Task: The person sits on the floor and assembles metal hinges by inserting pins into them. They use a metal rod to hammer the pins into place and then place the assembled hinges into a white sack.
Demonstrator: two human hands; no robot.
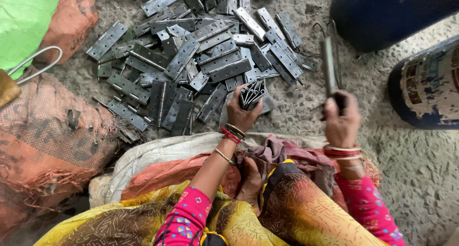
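My left hand (241, 113) grips a small stack of grey metal hinges (252, 93) held upright on edge just above the floor. My right hand (341, 121) is closed round the handle of a metal hammer-like tool (329, 64), which points away from me and is blurred. A large heap of loose flat hinges (191, 55) lies spread on the rough concrete floor just beyond my left hand. Both wrists carry red bangles and pink patterned sleeves.
Worn orange sacks (48, 131) lie at the left, with a green cloth (24, 16) and a wire handle (36, 59). A dark blue drum (382, 12) and a worn painted can (425, 88) stand at the right. Folded cloth (191, 150) covers my lap.
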